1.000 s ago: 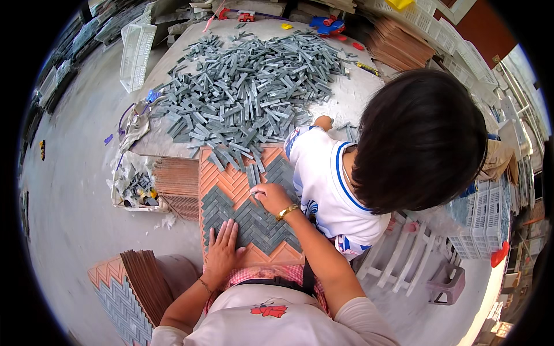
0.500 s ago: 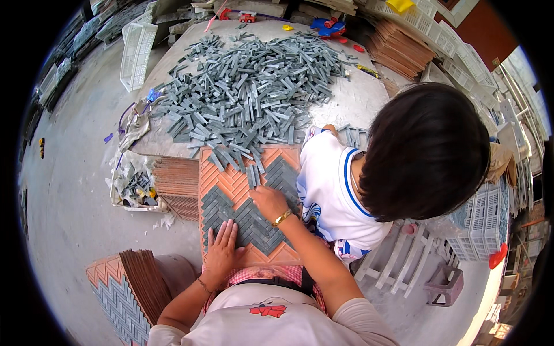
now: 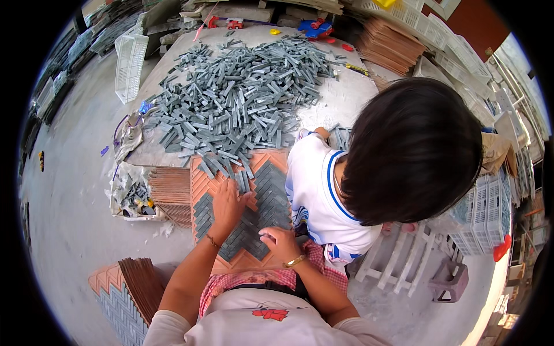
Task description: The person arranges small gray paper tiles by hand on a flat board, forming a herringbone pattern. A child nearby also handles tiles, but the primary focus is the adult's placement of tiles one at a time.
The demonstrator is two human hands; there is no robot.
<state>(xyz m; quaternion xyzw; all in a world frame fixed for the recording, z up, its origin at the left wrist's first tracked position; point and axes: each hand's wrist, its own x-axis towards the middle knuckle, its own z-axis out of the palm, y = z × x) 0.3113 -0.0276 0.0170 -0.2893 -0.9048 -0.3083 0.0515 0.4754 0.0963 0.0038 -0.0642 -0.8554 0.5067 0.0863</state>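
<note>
An orange template tray [image 3: 225, 269] with herringbone grooves lies in front of me, partly filled with dark grey stone strips [image 3: 271, 190]. My left hand [image 3: 229, 203] is over its upper middle, thumb apart from the fingers, fingertips at the loose strips by the tray's far edge. Lower on the right, my right hand [image 3: 281, 243] rests above the laid strips with its fingers curled in a pinch. Whatever sits in that pinch is too small to make out. Beyond the tray spreads a big heap of loose stone strips [image 3: 231, 98].
A person [image 3: 323, 184] in a white top stands close at my right, one hand on the table [image 3: 340, 95]. Stacked orange trays [image 3: 170, 184] stand left, others [image 3: 135, 282] lower left. A yellow cutter knife [image 3: 356, 70] and toys lie farther off. A stool [image 3: 448, 281] stands right.
My left hand has gone from lying flat on the laid strips up to the tray's far part. The right hand has drawn back toward me, away from the loose strips.
</note>
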